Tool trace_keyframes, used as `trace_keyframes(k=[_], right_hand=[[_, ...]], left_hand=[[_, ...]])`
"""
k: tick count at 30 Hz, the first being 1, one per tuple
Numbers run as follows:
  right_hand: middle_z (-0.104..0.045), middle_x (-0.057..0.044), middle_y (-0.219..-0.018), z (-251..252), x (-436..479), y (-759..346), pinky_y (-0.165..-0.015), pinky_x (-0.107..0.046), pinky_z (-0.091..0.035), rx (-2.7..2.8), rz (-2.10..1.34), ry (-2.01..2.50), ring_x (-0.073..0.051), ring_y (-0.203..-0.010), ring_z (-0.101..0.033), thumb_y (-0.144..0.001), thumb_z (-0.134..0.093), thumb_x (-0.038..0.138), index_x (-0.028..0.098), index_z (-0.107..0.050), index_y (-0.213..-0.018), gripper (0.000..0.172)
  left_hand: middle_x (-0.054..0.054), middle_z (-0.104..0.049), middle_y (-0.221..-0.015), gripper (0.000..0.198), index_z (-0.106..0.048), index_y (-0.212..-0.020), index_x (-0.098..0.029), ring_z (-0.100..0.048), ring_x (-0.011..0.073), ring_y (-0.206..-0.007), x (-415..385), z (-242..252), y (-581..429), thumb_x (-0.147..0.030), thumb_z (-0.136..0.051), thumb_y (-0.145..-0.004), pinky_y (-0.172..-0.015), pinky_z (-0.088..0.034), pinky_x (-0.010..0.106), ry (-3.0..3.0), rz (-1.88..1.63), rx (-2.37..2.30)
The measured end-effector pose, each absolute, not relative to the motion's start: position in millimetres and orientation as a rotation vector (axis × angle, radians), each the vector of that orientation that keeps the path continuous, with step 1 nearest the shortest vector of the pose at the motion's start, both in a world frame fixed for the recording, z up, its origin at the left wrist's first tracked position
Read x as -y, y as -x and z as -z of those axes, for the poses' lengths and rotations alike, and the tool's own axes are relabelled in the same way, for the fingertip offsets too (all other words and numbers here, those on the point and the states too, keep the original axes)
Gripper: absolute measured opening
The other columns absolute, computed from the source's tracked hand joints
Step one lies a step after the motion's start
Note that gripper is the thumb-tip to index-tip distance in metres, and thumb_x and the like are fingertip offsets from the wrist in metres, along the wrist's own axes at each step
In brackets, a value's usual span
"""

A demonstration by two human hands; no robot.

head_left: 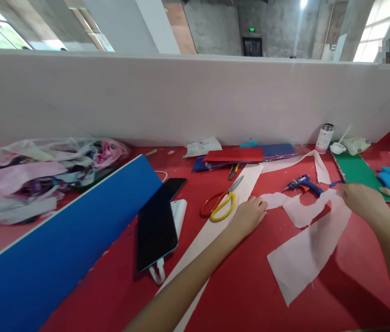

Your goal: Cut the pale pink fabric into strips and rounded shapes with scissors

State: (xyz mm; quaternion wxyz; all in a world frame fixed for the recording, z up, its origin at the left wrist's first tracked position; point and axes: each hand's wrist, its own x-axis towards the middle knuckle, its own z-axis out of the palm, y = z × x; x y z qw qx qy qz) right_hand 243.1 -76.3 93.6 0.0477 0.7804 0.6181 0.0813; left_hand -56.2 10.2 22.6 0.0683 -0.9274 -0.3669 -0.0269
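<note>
Pale pink cloth (pixel 314 249) with irregular cut edges hangs between my two hands. My right hand (pixel 363 199) is closed on its upper right edge, and a wide flap droops from there towards the red table. At the cloth's narrow left end, my left hand (pixel 249 216) has its fingers curled together on the tip; the exact pinch is partly hidden. Just left of that hand lie scissors (pixel 223 205) with one red and one yellow handle. They rest across a long pale strip (pixel 195 251). Behind the cloth lies a blue glue gun (pixel 304 183).
A blue board (pixel 77 240) and a black tablet (pixel 156 235) with a white cable are on the left, beyond them a plastic bag of scraps (pixel 53 177). Red and blue packets (pixel 233 156), a tumbler (pixel 325 138) and a green board (pixel 363 175) line the white partition (pixel 181 99).
</note>
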Motion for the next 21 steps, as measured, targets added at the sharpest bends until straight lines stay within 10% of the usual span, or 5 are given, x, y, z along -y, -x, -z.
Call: trace_keyframes(k=[9, 16, 21], right_hand=[[-0.064, -0.018, -0.094, -113.3, 69.4, -199.6, -0.068, -0.033, -0.040, -2.146, -0.414, -2.281, -0.026, -0.087, -0.060, -0.089, -0.038, 0.010, 0.010, -0.065, -0.094, 0.028], [-0.062, -0.014, -0.119, -77.1, 32.0, -150.4, -0.097, -0.035, -0.039, -2.804, 0.524, -2.187, -0.023, -0.114, -0.054, -0.092, -0.043, 0.024, 0.014, -0.059, -0.116, 0.030], [-0.069, -0.009, -0.103, -61.5, 5.7, -138.9, -0.081, -0.033, -0.047, -2.679, 1.591, -2.178, -0.022, -0.093, -0.062, -0.082, -0.060, 0.039, 0.017, -0.067, -0.101, 0.029]], left_hand=[[0.009, -0.062, -0.085, 0.020, -0.056, -0.088, -0.016, -0.058, 0.0237, -0.079, -20.8, -2.1, 66.8, -0.007, -0.038, -0.089, -0.060, -0.045, 0.033, 2.710, 0.282, 1.026], [0.009, -0.065, -0.098, 0.020, -0.051, -0.101, -0.016, -0.064, 0.0175, -0.082, -20.9, 1.0, 80.7, -0.014, -0.031, -0.096, -0.064, -0.049, 0.027, 2.660, 0.617, 0.934], [0.010, -0.064, -0.106, 0.015, -0.049, -0.105, -0.019, -0.065, 0.0175, -0.095, -18.9, -4.7, 82.2, -0.016, -0.038, -0.094, -0.070, -0.053, 0.026, 2.606, 1.142, 0.696]])
